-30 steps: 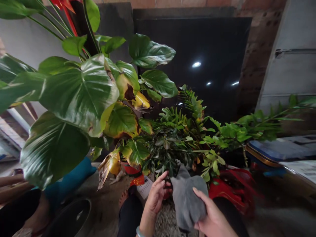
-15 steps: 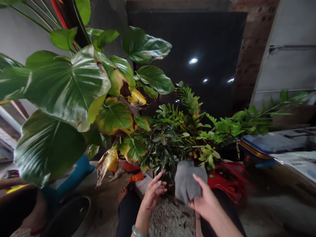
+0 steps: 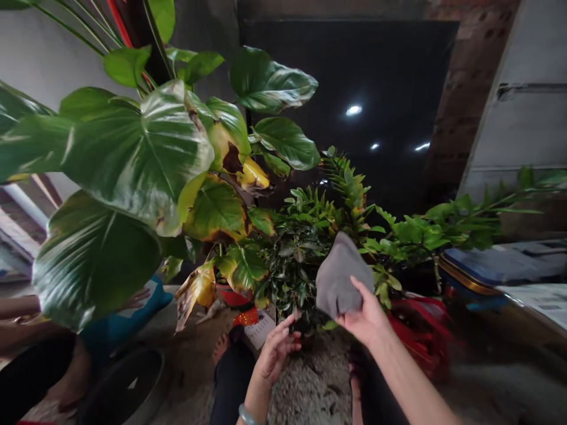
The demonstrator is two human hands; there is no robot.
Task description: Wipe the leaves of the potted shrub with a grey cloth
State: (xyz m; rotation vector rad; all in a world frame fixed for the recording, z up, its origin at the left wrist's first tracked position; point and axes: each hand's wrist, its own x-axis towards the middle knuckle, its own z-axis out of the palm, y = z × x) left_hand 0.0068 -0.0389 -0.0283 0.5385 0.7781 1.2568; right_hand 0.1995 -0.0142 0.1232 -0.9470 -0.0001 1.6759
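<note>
A grey cloth (image 3: 342, 280) is pinched at its lower right side by my right hand (image 3: 364, 316), thumb on the face toward me. The cloth is raised in front of the leafy green plants, its top corner pointing up. My left hand (image 3: 277, 349) is to the left of it and lower, fingers apart and slightly curled, with nothing seen in them. Just beyond that hand is a small dark-leaved bushy plant (image 3: 296, 268). A bracelet (image 3: 246, 414) circles my left wrist.
A large-leaved plant (image 3: 142, 147) with some yellowed, browned leaves rises at left. Another person's arm (image 3: 20, 321) rests by a blue item (image 3: 150, 313), near a dark basin (image 3: 126, 386). At right are a red plastic bag (image 3: 419, 327) and a box (image 3: 509, 265). Behind stands a dark glossy panel (image 3: 354, 71).
My right hand has lifted the cloth up and a little to the right, and the cloth's outline has become more pointed. My left hand has stayed nearly in place. The view has shifted slightly.
</note>
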